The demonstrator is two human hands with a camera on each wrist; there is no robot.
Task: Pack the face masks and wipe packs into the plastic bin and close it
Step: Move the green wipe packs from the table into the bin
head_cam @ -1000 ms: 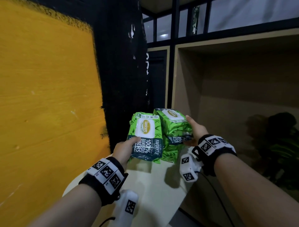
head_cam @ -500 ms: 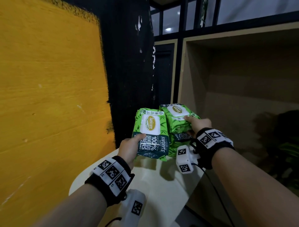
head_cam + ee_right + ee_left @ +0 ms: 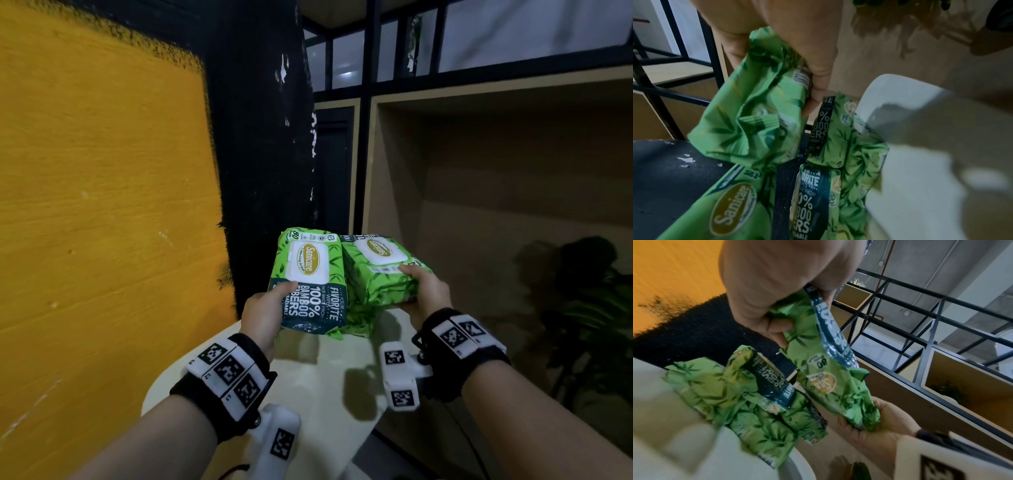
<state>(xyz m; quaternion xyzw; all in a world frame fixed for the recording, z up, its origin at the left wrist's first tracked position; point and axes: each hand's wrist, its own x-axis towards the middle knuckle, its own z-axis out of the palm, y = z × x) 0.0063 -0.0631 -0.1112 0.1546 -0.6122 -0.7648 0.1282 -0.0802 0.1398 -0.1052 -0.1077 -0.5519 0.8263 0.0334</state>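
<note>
Crinkled glossy green wipe packs [image 3: 310,284] in each hand's grip

The wipe pack [image 3: 310,279] held over the bench [image 3: 329,387] is bright green with a darker bamboo-leaf print, a white flap bearing a gold oval logo, and a dark teal band with white lettering. The second wipe pack [image 3: 380,270] just right of it shares that pattern. The bench is cream-white. Left of the packs, the wall [image 3: 102,205] is yellow, edged in black.
</note>
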